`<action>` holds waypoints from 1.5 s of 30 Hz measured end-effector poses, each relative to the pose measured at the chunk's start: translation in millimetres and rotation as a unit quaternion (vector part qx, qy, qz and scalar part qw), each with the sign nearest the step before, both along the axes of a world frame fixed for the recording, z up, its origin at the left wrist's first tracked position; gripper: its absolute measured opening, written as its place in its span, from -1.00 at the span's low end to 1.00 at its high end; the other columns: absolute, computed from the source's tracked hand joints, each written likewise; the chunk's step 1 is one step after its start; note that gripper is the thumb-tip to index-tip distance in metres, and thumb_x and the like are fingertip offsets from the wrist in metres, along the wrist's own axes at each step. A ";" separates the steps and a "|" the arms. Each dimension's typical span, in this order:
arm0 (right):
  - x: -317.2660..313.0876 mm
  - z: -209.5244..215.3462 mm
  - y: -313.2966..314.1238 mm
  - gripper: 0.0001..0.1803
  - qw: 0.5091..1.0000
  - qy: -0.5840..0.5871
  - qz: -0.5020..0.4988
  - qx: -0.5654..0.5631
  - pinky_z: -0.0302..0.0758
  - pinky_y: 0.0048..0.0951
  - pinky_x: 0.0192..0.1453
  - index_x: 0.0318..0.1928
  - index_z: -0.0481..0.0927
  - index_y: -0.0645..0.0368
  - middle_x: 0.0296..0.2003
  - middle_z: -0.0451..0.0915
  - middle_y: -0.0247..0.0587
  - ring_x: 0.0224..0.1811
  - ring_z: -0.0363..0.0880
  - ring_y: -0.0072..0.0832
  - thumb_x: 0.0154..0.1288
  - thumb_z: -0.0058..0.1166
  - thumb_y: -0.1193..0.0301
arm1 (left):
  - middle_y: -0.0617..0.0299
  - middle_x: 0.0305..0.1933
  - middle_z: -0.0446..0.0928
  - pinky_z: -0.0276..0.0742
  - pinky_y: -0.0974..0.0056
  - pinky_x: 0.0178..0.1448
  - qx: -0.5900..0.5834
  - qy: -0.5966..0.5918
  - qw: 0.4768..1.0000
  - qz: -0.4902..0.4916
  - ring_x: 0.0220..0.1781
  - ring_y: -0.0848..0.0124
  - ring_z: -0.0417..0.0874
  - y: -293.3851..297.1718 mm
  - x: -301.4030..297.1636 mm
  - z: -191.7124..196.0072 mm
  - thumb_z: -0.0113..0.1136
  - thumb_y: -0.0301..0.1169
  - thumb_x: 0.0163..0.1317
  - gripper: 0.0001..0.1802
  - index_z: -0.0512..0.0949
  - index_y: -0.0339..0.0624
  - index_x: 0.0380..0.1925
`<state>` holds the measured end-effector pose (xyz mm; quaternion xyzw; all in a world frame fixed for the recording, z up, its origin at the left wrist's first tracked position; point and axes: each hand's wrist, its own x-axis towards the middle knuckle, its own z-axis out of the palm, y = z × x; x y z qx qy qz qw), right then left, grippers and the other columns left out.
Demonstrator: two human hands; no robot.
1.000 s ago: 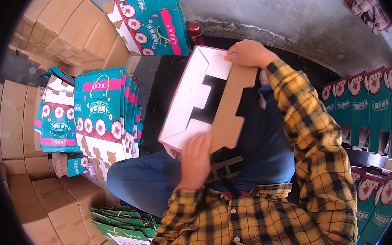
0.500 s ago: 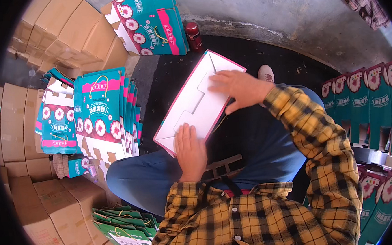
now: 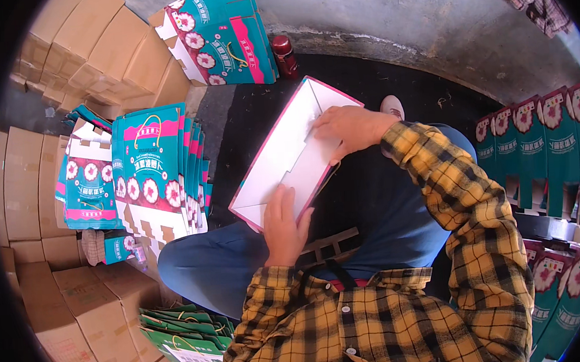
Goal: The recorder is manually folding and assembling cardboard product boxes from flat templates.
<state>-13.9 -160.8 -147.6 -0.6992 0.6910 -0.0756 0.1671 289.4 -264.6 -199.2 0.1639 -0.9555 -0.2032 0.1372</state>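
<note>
A: White cardboard inside, pink edging: the open box [image 3: 289, 161] lies tilted across the person's lap, over the blue trousers [image 3: 202, 272], so both hands can reach in from either end.

B: Left hand [image 3: 283, 226]?

A: Flat on the near end, fingers together and pressed down onto the inner panel, thumb out to the side. Looks like it pins the box against the thigh so it won't slide.

B: Right hand [image 3: 350, 129]?

A: At the far end, fingers curled over an inner flap, pushing it in against the wall. Fingertips are partly hidden behind the flap, so the exact pinch can't be told.

B: Surroundings?

A: Teal flat-packed cartons [image 3: 153, 173] stand stacked on edge just to the left, within reach. Plain brown boxes [image 3: 78, 307] sit further left. More teal cartons [image 3: 540, 146] line the right side. A red bottle [image 3: 285, 55] stands beyond the box, well apart.
</note>
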 end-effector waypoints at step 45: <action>-37.2 -18.8 18.4 0.02 0.724 -0.511 -0.461 0.051 0.40 -0.29 0.36 0.41 0.42 0.26 0.30 0.48 -0.01 0.27 0.48 -0.30 0.39 -0.14 -0.44 | 0.09 0.52 0.29 0.32 0.14 0.54 0.731 0.261 0.606 0.174 0.48 0.22 0.39 -86.2 20.9 -78.4 -0.22 0.12 0.61 -0.26 0.13 -0.15 0.54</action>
